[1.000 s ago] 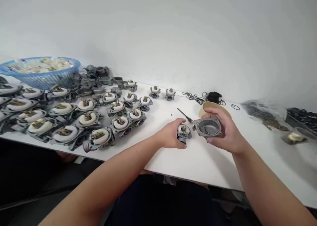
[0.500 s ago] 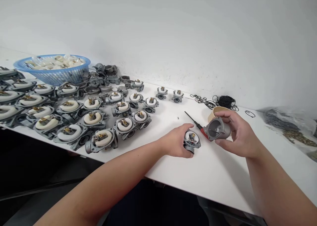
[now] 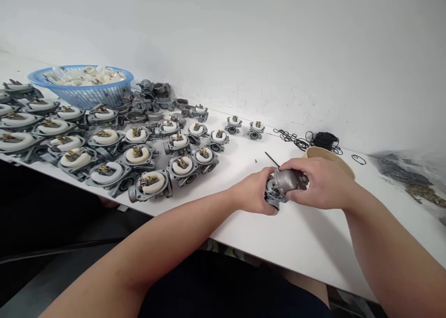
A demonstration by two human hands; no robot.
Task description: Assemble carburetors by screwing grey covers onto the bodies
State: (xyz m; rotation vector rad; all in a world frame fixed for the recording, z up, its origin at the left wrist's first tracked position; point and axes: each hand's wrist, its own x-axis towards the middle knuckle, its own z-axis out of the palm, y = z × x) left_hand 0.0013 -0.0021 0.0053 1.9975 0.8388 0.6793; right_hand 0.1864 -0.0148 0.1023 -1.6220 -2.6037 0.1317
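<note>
My left hand (image 3: pixel 255 191) is closed around a small carburetor body (image 3: pixel 272 202) on the white table; its white float is partly covered. From the right, my right hand (image 3: pixel 322 183) grips a grey metal float bowl (image 3: pixel 289 181) by its sides. The bowl is tilted, its rim at the top of the carburetor body; whether it is fully seated I cannot tell. Behind my hands the thin dark shaft of a screwdriver (image 3: pixel 272 159) sticks out, its handle hidden. A tiny screw (image 3: pixel 256 161) lies nearby.
Many carburetors with white floats (image 3: pixel 151 184) crowd the left. Behind them stand a blue basket (image 3: pixel 87 95) of floats and a pile of grey bowls (image 3: pixel 149 99). Black rubber rings (image 3: pixel 324 141), a beige round container (image 3: pixel 332 157) and plastic bags of small parts (image 3: pixel 411 174) are at right.
My right hand has brought the float bowl left and turned its open side down onto the carburetor body. My left hand keeps its hold. The camera view has shifted slightly.
</note>
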